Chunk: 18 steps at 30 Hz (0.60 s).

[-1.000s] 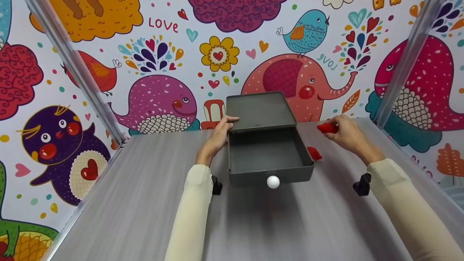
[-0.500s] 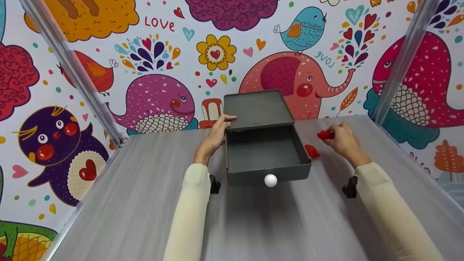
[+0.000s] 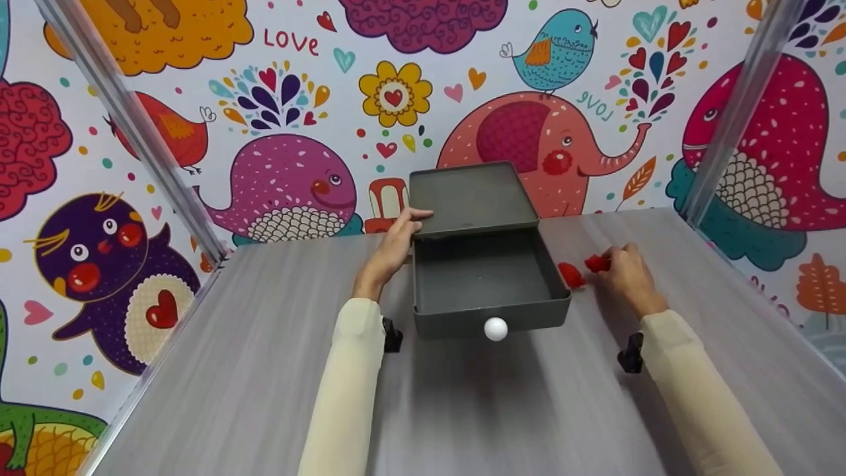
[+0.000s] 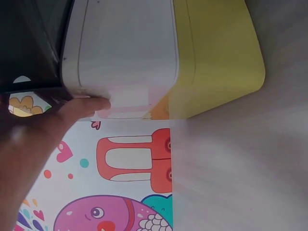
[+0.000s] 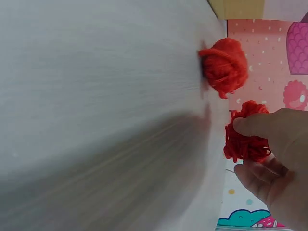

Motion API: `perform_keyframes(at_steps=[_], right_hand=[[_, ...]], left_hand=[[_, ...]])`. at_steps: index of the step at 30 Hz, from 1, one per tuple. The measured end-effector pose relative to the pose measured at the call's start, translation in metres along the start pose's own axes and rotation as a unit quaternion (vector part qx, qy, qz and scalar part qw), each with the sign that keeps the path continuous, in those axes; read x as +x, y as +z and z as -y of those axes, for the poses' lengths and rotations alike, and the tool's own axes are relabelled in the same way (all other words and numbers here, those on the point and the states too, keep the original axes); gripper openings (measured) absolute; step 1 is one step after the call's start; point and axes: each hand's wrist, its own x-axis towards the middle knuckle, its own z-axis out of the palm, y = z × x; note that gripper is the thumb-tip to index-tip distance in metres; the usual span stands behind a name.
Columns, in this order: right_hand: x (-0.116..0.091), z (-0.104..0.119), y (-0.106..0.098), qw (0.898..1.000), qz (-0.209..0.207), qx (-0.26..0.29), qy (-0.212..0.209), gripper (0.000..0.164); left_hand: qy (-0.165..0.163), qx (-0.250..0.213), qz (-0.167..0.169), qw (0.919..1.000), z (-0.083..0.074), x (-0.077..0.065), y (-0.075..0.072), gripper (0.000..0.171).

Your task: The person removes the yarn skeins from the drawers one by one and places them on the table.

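A small drawer unit stands at the back of the table, its dark grey top [image 3: 472, 198] facing up. Its grey drawer [image 3: 429, 322] with a round white knob [image 3: 496, 328] is pulled out, and no contents show inside. My left hand [image 3: 390, 251] grips the unit's left front top corner; in the left wrist view a fingertip lies on the white tier [image 4: 127, 43]. Right of the drawer, my right hand [image 3: 628, 277] pinches a tangled red yarn ball [image 5: 246, 134] between thumb and fingers. Another red yarn ball [image 3: 571, 274] lies on the table beside the drawer.
Below the white tier is a yellow tier [image 4: 221, 48], seen in the left wrist view. The grey table [image 3: 264, 370] meets a cartoon-printed wall [image 3: 297, 178] behind, with metal posts [image 3: 733, 125] at the corners.
My right hand has come nearer to me and slightly lower with its red yarn ball, now close to the other ball. The left hand and the drawer stay in place.
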Motion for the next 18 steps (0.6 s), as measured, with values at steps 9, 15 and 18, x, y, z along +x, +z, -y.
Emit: perform_keyframes(at_steps=[9,15,18], right_hand=[[0.001,-0.018,0.007,0.999,-0.006,-0.045,-0.018,0.035],[0.0,-0.02,0.008,0.995,-0.021,-0.083,-0.048,0.034],[0.0,-0.019,0.007,0.994,-0.018,-0.087,-0.057,0.037]], left_hand=[[0.001,0.003,0.007,1.0,-0.001,0.0,0.001,0.04],[-0.01,0.0,0.016,0.9998,-0.001,-0.002,-0.002,0.041],[-0.015,-0.003,0.015,0.9998,0.0,-0.002,-0.002,0.041]])
